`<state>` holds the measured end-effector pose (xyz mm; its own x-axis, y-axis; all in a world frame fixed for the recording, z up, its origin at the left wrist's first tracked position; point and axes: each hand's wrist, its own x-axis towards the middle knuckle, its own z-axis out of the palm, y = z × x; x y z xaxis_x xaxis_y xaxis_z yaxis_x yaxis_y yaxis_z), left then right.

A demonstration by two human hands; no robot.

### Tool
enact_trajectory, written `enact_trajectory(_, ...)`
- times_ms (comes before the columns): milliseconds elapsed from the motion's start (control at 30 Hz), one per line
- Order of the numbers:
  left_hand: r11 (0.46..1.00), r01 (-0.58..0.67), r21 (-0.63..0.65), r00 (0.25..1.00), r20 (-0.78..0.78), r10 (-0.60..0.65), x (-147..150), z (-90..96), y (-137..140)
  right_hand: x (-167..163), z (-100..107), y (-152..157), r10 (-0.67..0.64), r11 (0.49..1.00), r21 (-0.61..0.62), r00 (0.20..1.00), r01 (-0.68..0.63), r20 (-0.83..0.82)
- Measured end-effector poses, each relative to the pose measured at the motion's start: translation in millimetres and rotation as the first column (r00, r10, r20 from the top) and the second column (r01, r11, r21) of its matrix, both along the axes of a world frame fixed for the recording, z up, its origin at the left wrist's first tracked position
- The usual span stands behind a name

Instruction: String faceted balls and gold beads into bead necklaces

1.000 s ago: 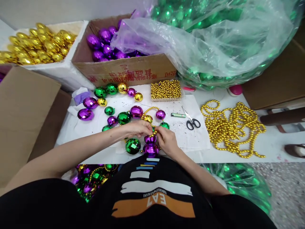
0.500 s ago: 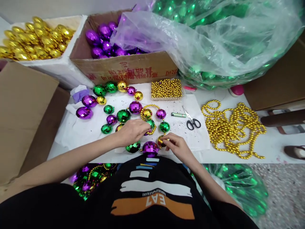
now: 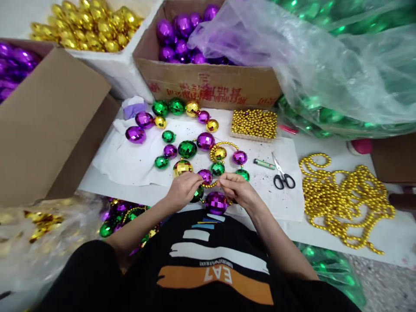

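My left hand (image 3: 183, 190) is closed in a pinch beside a faceted purple ball (image 3: 205, 177). Facing it, my right hand (image 3: 238, 189) pinches as well, fingertips a short way apart from the left ones. What the fingertips hold is too small to make out. A string of small gold beads (image 3: 209, 185) curves between the hands, then loops up around a gold ball (image 3: 220, 153) and a green ball (image 3: 217, 168). Larger strung balls ring the hands: a purple ball (image 3: 216, 203) nearest my body, a gold ball (image 3: 182, 168) and a green ball (image 3: 187, 149) at left.
On the white cloth (image 3: 126, 156) lie scissors (image 3: 282, 172), a green lighter (image 3: 264, 164) and a tub of gold beads (image 3: 254, 125). Gold bead strings (image 3: 338, 203) are heaped at right. Behind stands a carton (image 3: 214, 84) of purple balls; another carton (image 3: 45, 125) stands at left.
My right hand has moved up and inward from the gold ball near the front, close to my left hand. The small yellow piece at its fingertips no longer shows. The camera view has shifted left.
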<state>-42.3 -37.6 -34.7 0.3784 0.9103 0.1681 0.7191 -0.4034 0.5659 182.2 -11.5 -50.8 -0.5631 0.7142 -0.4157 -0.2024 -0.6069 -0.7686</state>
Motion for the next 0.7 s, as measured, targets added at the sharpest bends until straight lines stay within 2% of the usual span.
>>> enact_trajectory(67, 0.987, -0.110, -0.115, 0.990, 0.080, 0.119, -2, -3.6, -11, -3, -5, 0, -0.038, 0.997, -0.075, 0.999, 0.035, -0.037)
enact_trajectory(133, 0.933, -0.199, -0.300, 0.957, 0.144, 0.251, -3, -2.3, -17, -8, -9, -1, -0.067, 0.989, -0.132, 0.997, 0.060, -0.047)
enact_trajectory(200, 0.868, -0.195, -0.456, 0.941, 0.163, 0.297, -7, 2.6, -20, -13, -12, -2, -0.078, 0.984, -0.164, 0.996, 0.072, -0.032)
enact_trajectory(233, 0.854, -0.172, -0.490, 0.948, 0.155, 0.279, -9, 5.5, -20, -16, -13, -2, -0.079, 0.982, -0.173, 0.997, 0.074, -0.021)
enact_trajectory(333, 0.889, -0.131, -0.439, 0.978, 0.089, 0.188, -20, 13.2, -17, -21, -13, -4, -0.096, 0.977, -0.189, 0.995, 0.094, 0.002)
enact_trajectory(400, 0.915, -0.135, -0.380, 0.980, 0.086, 0.180, -28, 16.1, -13, -20, -13, -5, -0.129, 0.972, -0.198, 0.992, 0.128, 0.009)
enact_trajectory(433, 0.917, -0.135, -0.375, 0.974, 0.119, 0.193, -31, 16.7, -12, -19, -13, -5, -0.146, 0.969, -0.199, 0.989, 0.146, 0.014)
enact_trajectory(500, 0.888, -0.101, -0.448, 0.937, 0.258, 0.237, -36, 16.7, -8, -16, -12, -5, -0.168, 0.967, -0.190, 0.985, 0.171, 0.030)
enact_trajectory(567, 0.822, 0.024, -0.570, 0.827, 0.473, 0.304, -36, 15.2, -3, -14, -13, -6, -0.175, 0.967, -0.175, 0.983, 0.183, 0.059)
enact_trajectory(633, 0.762, 0.198, -0.617, 0.621, 0.680, 0.390, -31, 12.7, 3, -14, -13, -8, -0.180, 0.968, -0.157, 0.978, 0.194, 0.103)
enact_trajectory(700, 0.744, 0.306, -0.593, 0.389, 0.792, 0.471, -20, 10.3, 11, -15, -13, -9, -0.181, 0.969, -0.139, 0.972, 0.202, 0.150)
